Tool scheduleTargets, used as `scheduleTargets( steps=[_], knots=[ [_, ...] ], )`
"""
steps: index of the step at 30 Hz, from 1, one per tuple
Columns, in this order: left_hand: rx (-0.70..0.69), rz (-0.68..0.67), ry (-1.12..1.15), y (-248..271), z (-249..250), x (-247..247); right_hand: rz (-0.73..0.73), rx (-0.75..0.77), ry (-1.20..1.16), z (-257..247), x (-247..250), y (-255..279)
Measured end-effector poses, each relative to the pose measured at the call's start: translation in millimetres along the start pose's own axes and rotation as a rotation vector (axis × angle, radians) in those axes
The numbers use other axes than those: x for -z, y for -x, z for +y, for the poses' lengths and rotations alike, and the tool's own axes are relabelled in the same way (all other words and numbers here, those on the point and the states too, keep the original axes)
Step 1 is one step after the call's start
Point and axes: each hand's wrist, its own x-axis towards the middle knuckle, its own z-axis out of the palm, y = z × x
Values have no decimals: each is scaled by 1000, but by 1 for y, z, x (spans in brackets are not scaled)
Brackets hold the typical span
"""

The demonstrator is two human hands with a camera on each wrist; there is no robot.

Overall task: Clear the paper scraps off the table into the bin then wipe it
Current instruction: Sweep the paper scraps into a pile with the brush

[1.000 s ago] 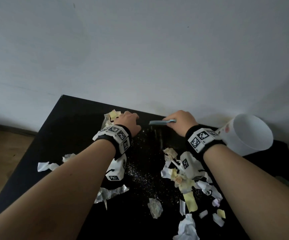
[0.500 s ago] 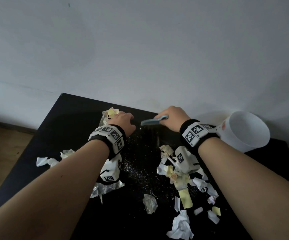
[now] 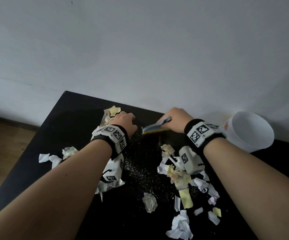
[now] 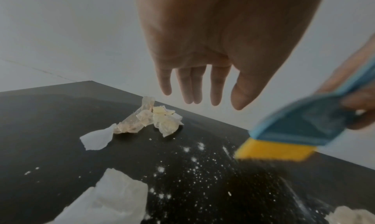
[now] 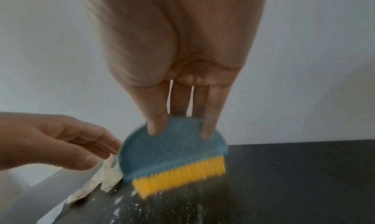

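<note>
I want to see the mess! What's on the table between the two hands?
In the head view, white specks dust the black table between the left hand and the right hand, which holds a blue brush.

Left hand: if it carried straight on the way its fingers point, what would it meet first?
Probably the scrap pile near the table's far edge; the left hand hovers open above it. Depth is unclear; the wall lies beyond.

My head camera looks down over both forearms at the table (image 3: pixel 74 118); each wrist camera sits close behind my fingers, both sharing the brush (image 4: pixel 294 128) ahead.
</note>
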Motion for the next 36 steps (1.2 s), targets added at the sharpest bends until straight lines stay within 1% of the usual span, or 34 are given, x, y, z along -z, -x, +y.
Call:
scheduleTargets(
  steps=[1,3,7,9,12,14,17,18,19,21,24,26,28,30,32,36],
  knots=[
    [-5,4,-4,1,2,0,56,8,4,2,-2,-3],
    [-18,8,-12,3,5,-1,77,0,36,3,-11,-6],
    [-13,-8,-34,3,3,-6,-46,-67,97,8,-27,-8],
    [-4,-15,-48,3,4,-7,-101,-69,136,11,-26,-3],
    [-5,-18,-68,5,15,-5,-167,-53,131,16,-16,10],
    [-28,-12,-55,5,24,-6,-132,-47,104,21,-8,18],
    [-66,-33,-21,6,39,-7,68,-69,37,36,-1,26],
    [-72,-42,-22,6,42,-8,104,-84,43,40,-2,29],
    [-75,-43,-27,7,44,-9,107,-103,46,44,-5,29],
    [-76,-40,-38,8,45,-11,38,-145,49,47,-13,31],
    [-73,-47,-45,8,45,-14,-78,-174,119,44,-18,35],
    [-70,-45,-37,10,48,-15,-130,-159,128,39,-14,41],
    [-76,-31,-27,11,51,-13,-146,-114,132,35,-5,45],
    [-82,-12,-24,15,51,-11,-111,-77,123,29,2,45],
    [-77,-1,-26,17,45,-8,-31,-58,85,23,6,41],
    [-32,20,-32,17,19,5,77,-6,39,-3,5,21]
  ],
)
